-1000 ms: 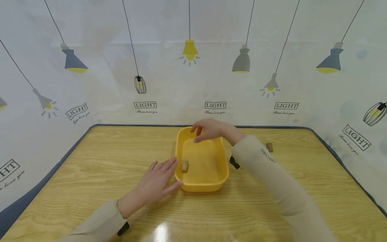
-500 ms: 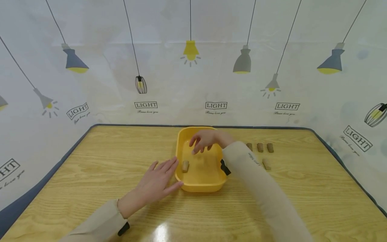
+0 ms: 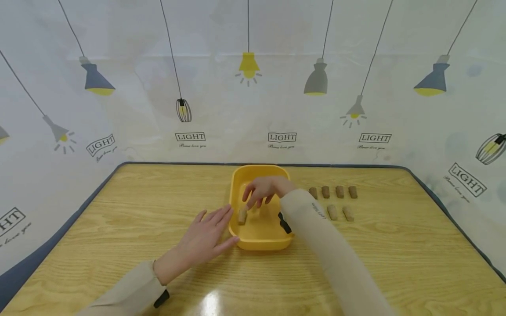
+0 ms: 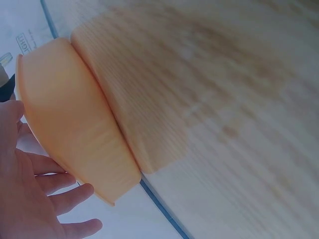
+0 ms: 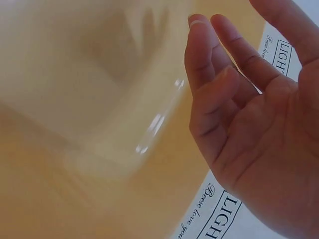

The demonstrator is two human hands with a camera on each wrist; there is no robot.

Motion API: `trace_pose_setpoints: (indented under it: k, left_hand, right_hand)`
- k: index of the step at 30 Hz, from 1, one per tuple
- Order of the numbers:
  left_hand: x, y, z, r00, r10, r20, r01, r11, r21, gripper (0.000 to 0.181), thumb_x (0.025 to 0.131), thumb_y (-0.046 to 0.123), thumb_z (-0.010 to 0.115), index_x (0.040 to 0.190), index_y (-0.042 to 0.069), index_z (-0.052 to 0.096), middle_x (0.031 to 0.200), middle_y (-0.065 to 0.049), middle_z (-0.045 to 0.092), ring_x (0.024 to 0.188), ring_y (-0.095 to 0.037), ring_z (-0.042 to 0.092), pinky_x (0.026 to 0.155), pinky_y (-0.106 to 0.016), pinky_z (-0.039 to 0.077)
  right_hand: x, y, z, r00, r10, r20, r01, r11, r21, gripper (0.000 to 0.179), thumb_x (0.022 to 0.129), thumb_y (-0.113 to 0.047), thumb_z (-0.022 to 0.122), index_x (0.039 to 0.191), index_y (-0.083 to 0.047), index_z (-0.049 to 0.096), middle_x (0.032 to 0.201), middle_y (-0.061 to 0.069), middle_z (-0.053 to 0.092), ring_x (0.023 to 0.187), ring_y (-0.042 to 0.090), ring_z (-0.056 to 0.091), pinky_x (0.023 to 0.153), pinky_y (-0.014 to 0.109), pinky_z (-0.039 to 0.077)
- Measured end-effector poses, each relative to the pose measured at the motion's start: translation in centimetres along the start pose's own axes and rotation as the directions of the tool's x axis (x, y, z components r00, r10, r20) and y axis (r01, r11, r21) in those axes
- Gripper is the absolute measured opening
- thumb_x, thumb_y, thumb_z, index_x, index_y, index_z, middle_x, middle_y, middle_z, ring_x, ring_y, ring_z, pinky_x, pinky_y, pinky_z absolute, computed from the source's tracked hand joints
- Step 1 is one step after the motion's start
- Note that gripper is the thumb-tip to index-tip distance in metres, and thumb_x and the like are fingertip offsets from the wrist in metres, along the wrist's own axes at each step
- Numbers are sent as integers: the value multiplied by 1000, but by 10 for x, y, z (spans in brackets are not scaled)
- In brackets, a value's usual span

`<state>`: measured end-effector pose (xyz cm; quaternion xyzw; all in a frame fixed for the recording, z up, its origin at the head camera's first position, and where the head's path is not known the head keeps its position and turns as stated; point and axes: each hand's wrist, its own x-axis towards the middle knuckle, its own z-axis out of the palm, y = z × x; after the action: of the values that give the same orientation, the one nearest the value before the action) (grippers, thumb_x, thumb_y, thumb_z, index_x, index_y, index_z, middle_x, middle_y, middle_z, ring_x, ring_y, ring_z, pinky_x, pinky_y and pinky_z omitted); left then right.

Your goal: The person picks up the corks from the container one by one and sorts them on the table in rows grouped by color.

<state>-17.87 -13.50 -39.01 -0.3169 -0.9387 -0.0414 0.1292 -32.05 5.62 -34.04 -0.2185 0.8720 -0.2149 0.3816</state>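
A yellow plastic basin (image 3: 264, 245) stands at the middle of the table, and one small tan cork (image 3: 242, 217) lies at its left side inside. With straight, spread fingers, my left hand (image 3: 205, 237) rests against the basin's left rim; the left wrist view shows these fingers (image 4: 72, 199) along the outer wall. My right hand (image 3: 262, 189) hangs over the inside of the basin, its fingertips pointing down close above the cork's top end. In the right wrist view my right palm (image 5: 269, 134) holds nothing and its fingers are loosely bent.
Right of the basin several corks lie on the wooden table (image 3: 395, 245) in two rows: a back row with a cork (image 3: 339, 192), and a front row with a cork (image 3: 348, 213). A white lamp-printed sheet (image 3: 221, 109) rises behind the table.
My right hand has moved from the basin's far end nearer and toward the cork inside. Its sleeve has shifted left, uncovering several corks on the right. The left hand has stayed put.
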Motion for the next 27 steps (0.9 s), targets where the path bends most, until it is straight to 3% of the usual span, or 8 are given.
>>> trace_pose_setpoints:
  k: [8,18,27]
  left_hand:
    - [0,0,0,1000,-2,1,2,1000,-12,69,88,55,36,134,3,38,137,-10,34,120,-25,37,93,-51,26]
    - [0,0,0,1000,-7,6,7,1000,-7,70,88,56,34,134,3,38,137,-9,34,120,-24,36,94,-51,25]
    - [0,1,0,1000,-7,3,7,1000,5,70,88,56,34,134,3,38,137,-9,35,120,-24,37,94,-51,25]
  right_hand:
    - [2,2,8,998,14,54,-18,996,92,36,79,-24,66,112,-16,53,95,6,59,86,19,57,80,35,43]
    - [9,6,19,996,34,79,-45,987,153,35,76,-21,68,107,-15,51,90,4,63,83,20,59,74,32,42]
    - [12,4,24,988,36,147,-65,979,192,39,76,-18,69,107,-13,48,88,6,63,78,20,63,71,29,41]
